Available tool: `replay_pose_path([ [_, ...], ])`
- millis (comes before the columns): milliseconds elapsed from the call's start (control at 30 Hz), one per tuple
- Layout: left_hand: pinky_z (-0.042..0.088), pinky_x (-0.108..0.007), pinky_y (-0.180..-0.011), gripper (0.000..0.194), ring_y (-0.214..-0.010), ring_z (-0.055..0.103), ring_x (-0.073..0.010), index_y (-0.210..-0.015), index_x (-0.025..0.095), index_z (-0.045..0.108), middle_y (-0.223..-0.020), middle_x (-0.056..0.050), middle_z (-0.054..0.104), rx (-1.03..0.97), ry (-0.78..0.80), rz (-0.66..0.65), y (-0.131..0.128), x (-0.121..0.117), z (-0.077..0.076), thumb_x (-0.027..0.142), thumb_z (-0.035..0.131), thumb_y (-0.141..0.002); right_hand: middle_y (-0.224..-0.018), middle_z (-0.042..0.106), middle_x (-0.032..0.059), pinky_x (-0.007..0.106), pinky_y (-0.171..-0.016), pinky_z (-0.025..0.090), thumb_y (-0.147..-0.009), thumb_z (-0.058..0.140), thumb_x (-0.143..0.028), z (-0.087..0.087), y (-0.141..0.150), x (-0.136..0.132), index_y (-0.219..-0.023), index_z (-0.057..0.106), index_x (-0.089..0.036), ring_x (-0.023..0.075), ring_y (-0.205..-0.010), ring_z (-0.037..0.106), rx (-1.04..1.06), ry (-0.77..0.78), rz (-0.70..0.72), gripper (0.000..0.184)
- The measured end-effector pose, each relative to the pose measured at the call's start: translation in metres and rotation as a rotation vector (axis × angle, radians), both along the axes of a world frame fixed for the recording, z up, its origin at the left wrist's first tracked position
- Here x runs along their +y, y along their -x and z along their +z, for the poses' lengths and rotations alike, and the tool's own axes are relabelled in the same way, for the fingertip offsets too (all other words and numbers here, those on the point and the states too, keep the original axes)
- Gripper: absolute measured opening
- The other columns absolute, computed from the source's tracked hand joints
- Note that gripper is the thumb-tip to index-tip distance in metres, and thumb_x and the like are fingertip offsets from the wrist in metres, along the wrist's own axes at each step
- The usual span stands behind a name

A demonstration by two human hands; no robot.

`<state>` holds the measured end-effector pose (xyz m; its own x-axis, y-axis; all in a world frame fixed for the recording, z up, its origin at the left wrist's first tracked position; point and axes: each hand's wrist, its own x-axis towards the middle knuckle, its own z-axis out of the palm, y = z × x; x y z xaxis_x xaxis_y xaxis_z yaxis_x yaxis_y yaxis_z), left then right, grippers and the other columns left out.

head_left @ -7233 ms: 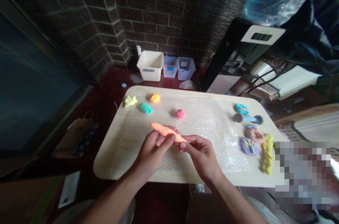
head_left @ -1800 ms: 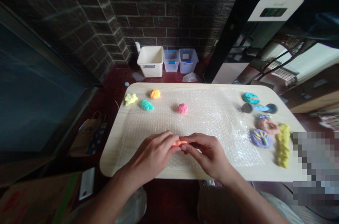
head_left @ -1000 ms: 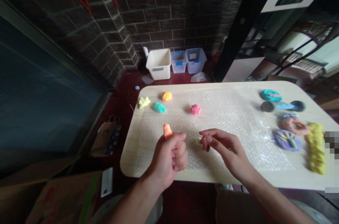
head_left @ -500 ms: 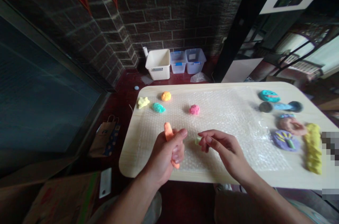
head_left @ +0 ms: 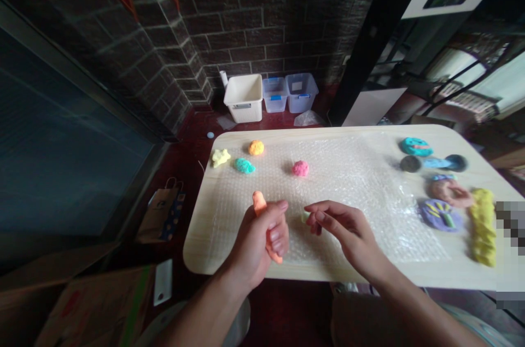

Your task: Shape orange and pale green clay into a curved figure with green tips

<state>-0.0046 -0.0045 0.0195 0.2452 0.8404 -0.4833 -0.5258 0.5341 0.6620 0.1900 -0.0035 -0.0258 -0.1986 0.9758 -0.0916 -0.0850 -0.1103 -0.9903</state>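
Note:
My left hand [head_left: 262, 235] is closed around an orange clay roll [head_left: 260, 202], whose ends stick out above and below the fist. My right hand [head_left: 340, 226] pinches a small pale green bit of clay [head_left: 305, 217] at its fingertips, just right of the left hand. Both hover over a sheet of bubble wrap [head_left: 328, 188] on a light wooden table [head_left: 205, 226]. Beyond them on the wrap lie a pink lump [head_left: 300, 168], a teal lump [head_left: 244, 166], an orange lump [head_left: 256, 147] and a yellow star shape [head_left: 220, 157].
Finished clay pieces sit at the table's right: a teal disc [head_left: 415, 146], a blue dumbbell shape [head_left: 435, 163], a brown ring [head_left: 449, 191], a purple disc [head_left: 441, 214], a yellow strip [head_left: 483, 226]. Plastic bins [head_left: 268, 95] stand by the brick wall. A paper bag [head_left: 162, 213] lies on the floor.
The two hands, which earlier worked the orange roll together, have parted. The left keeps the roll upright in a fist; the right has come away pinching a small pale bit.

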Motion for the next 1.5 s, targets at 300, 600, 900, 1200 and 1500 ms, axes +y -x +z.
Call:
replay_pose_path([
  [300, 0.008, -0.020, -0.034, 0.069, -0.032, 0.015, -0.0014, -0.050, 0.023, 0.027, -0.039, 0.012, 0.023, -0.038, 0.085, -0.052, 0.000, 0.001, 0.003, 0.050, 0.089, -0.065, -0.081, 0.074, 0.0079, 0.032, -0.066, 0.055, -0.095, 0.072, -0.052, 0.002, 0.002, -0.002, -0.100, 0.079, -0.017, 0.0198, -0.073, 0.067, -0.088, -0.027, 0.013, 0.036],
  [600, 0.013, -0.019, -0.032, 0.059, -0.034, 0.014, -0.0030, -0.052, 0.023, 0.028, -0.039, 0.012, 0.024, -0.120, 0.123, 0.078, 0.006, 0.007, 0.006, 0.034, 0.084, -0.069, -0.078, 0.076, 0.0089, 0.032, -0.064, 0.056, -0.097, 0.069, -0.051, 0.002, 0.000, -0.002, -0.093, 0.080, -0.016, 0.0201, -0.069, 0.069, -0.164, -0.115, -0.046, 0.036],
  [900, 0.008, -0.018, -0.032, 0.059, -0.035, 0.007, -0.0036, -0.055, 0.024, 0.021, -0.041, 0.011, 0.020, -0.202, 0.200, 0.062, 0.007, 0.005, 0.013, 0.031, 0.076, -0.075, -0.076, 0.075, 0.0079, 0.031, -0.064, 0.055, -0.100, 0.066, -0.049, 0.000, 0.000, -0.005, -0.092, 0.080, -0.017, 0.0202, -0.069, 0.068, -0.209, -0.173, -0.033, 0.036],
  [1200, 0.006, -0.020, -0.034, 0.060, -0.037, 0.006, -0.0040, -0.054, 0.023, 0.020, -0.043, 0.011, 0.018, -0.196, 0.195, 0.060, 0.012, 0.008, 0.016, 0.031, 0.077, -0.072, -0.075, 0.075, 0.0076, 0.032, -0.065, 0.053, -0.101, 0.065, -0.048, 0.000, 0.001, -0.005, -0.089, 0.080, -0.018, 0.0201, -0.068, 0.068, -0.224, -0.173, -0.032, 0.036],
  [1500, 0.008, -0.021, -0.034, 0.058, -0.038, 0.005, -0.0049, -0.054, 0.024, 0.018, -0.044, 0.011, 0.013, -0.151, 0.133, 0.213, 0.017, 0.013, 0.020, 0.027, 0.073, -0.072, -0.075, 0.076, 0.0077, 0.032, -0.066, 0.055, -0.101, 0.064, -0.045, 0.000, -0.001, -0.005, -0.086, 0.080, -0.018, 0.0200, -0.068, 0.069, -0.213, -0.182, -0.045, 0.035],
])
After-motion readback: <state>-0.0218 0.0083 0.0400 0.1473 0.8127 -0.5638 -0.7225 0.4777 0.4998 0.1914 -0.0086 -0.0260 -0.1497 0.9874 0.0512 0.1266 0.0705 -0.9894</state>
